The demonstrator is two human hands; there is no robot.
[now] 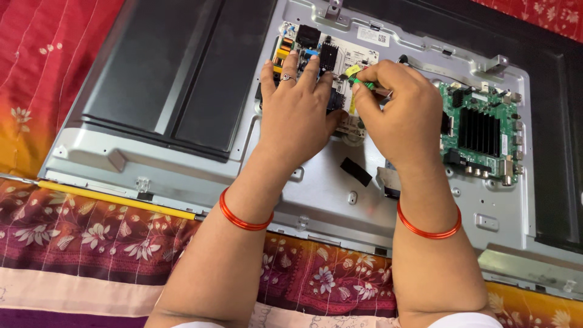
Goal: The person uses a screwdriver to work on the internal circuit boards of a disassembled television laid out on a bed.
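My left hand [299, 108] lies flat on the white power board [331, 58] of an opened flat-screen set, fingers spread over its components; a ring is on one finger. My right hand [398, 109] pinches a small green-handled screwdriver [358, 80] whose tip points down at the board's right side. The set's grey metal back plate [322, 194] lies face up under both hands. A green main board [480, 130] with a black heat sink sits to the right of my right hand. Both wrists wear red bangles.
The dark rear panel [176, 67] of the set spans the left. A yellow strip [115, 198] runs along the near left edge. A black tape patch [355, 171] sits on the plate. Red and maroon floral cloth [79, 243] lies beneath everything.
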